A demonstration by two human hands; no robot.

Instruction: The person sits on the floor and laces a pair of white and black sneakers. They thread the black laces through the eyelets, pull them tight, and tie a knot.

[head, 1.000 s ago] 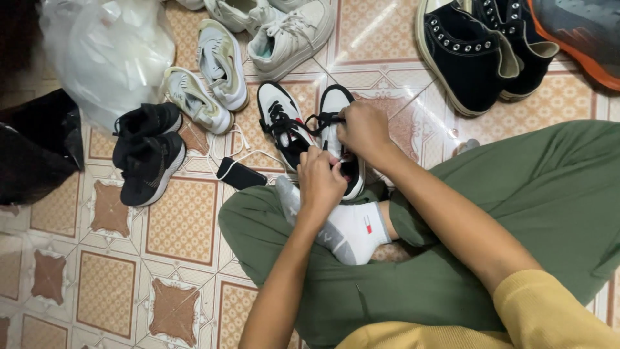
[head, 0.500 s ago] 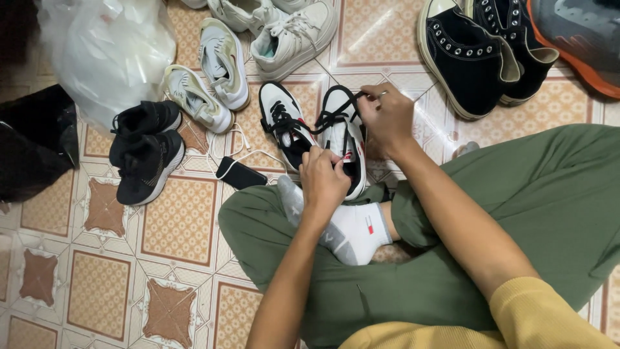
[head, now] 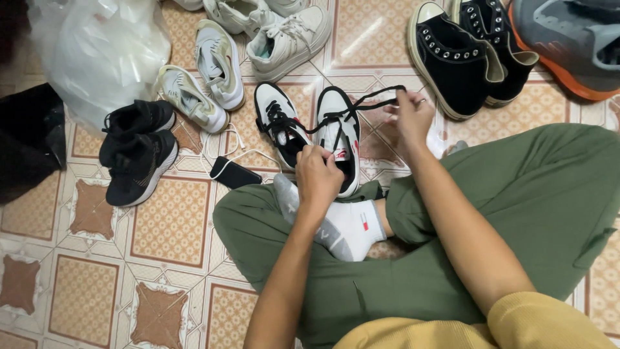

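I sit cross-legged on a tiled floor in green trousers and a white sock [head: 349, 226]. My left hand [head: 318, 173] grips the tongue area of a white and black sneaker [head: 340, 132] just in front of my knee. My right hand [head: 412, 115] pinches the black lace [head: 361, 103] of that sneaker and holds it stretched out to the right. The matching sneaker [head: 279, 123] lies beside it on the left, laced in black.
A black sneaker pair [head: 137, 148], two pale sneakers [head: 206, 81] and more beige ones [head: 287, 35] lie at left and top. Black high-tops [head: 462, 55] and a grey-orange shoe [head: 568, 39] sit at top right. A white plastic bag [head: 97, 52], a black bag [head: 29, 139] and a small dark object [head: 234, 173] are nearby.
My right hand has moved right and slightly up, drawing the black lace out taut. My left hand stays on the sneaker.
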